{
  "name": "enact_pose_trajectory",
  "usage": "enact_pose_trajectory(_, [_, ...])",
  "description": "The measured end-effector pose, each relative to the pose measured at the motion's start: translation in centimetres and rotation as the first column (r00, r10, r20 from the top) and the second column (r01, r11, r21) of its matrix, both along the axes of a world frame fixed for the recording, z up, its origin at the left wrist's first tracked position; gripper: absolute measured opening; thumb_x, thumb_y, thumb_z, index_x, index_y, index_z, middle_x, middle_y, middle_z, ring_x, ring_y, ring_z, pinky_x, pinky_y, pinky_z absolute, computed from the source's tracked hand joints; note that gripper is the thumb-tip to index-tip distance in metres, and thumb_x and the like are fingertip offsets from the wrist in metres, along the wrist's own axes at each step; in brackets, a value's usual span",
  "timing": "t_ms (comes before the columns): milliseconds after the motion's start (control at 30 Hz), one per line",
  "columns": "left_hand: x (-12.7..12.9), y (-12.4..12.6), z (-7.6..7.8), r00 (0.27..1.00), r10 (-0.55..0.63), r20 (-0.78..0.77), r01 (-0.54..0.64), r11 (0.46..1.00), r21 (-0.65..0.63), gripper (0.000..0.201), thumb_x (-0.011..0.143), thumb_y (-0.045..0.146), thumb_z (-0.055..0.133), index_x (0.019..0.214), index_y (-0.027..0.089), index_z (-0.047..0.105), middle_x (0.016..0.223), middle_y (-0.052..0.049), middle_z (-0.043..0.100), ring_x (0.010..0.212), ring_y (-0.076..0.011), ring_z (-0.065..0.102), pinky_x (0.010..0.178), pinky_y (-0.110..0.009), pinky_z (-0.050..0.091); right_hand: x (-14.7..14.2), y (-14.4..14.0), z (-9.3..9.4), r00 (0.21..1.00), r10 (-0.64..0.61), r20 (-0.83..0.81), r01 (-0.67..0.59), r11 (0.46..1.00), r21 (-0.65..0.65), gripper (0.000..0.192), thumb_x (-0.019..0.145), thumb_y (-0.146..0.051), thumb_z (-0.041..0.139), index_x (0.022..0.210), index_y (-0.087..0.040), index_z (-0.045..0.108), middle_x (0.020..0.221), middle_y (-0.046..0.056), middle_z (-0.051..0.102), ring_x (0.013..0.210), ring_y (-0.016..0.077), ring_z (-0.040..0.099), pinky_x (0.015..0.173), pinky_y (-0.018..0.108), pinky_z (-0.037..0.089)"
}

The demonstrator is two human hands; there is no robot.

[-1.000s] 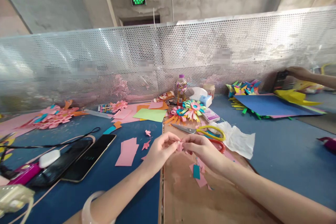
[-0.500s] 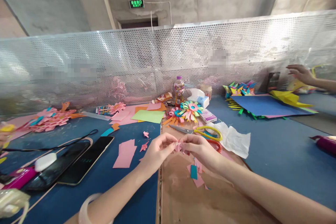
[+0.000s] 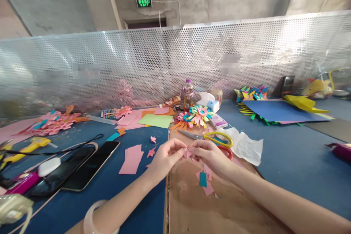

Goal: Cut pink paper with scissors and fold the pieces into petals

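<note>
Small pink paper piece (image 3: 188, 152) mostly hidden between pinching fingers (image 3: 179, 148); its shape unclear. Labels on the mesh screen (image 3: 175, 62) are blurred out.

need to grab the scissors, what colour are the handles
Yellow handles on the scissors, clearest in the head view, just beyond the right hand.

Blue felt-covered surface (image 3: 287, 161), brown cardboard sheet (image 3: 192, 204) at 6 o'clock. Yellow-handled scissors (image 3: 216, 138) and crumpled white tissue (image 3: 244, 146) toward 1 o'clock; two black phones (image 3: 76, 168) at 9; pink paper strips (image 3: 132, 159) just beside them.
</note>
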State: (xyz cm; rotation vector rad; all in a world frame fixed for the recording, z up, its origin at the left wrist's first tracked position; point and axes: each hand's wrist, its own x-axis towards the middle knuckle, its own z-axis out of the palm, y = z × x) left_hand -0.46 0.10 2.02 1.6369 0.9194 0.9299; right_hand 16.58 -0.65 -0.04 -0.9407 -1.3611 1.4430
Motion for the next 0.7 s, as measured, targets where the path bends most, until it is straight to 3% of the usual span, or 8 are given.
enact_pose_trajectory(400, [-0.16,-0.03,-0.22,1.000,0.010,-0.026,-0.010,1.000,0.022,0.013,0.079,0.027,0.053,0.085,0.016,0.056,0.081,-0.002,0.059,0.076,-0.0147,0.056,0.071,-0.027,0.044,0.23,0.43,-0.51,1.000,0.021,0.009,-0.021,1.000,-0.016,0.019,0.071,-0.034,0.062,0.072,-0.015,0.063,0.062,0.000,0.056,0.056,0.0096,0.045,0.055,0.024,0.031])
enact_pose_trajectory(700, [0.07,-0.21,0.12,0.999,-0.032,-0.043,0.027,0.994,-0.108,0.018,0.078,0.035,0.054,0.078,0.017,0.051,0.073,-0.001,0.059,0.071,-0.0144,0.056,0.064,-0.025,0.042,0.23,0.29,-0.52,0.997,0.008,0.076,-0.010,1.000,0.024,0.022,0.073,-0.038,0.060,0.072,-0.016,0.063,0.065,0.000,0.057,0.058,0.0101,0.044,0.056,0.024,0.032])
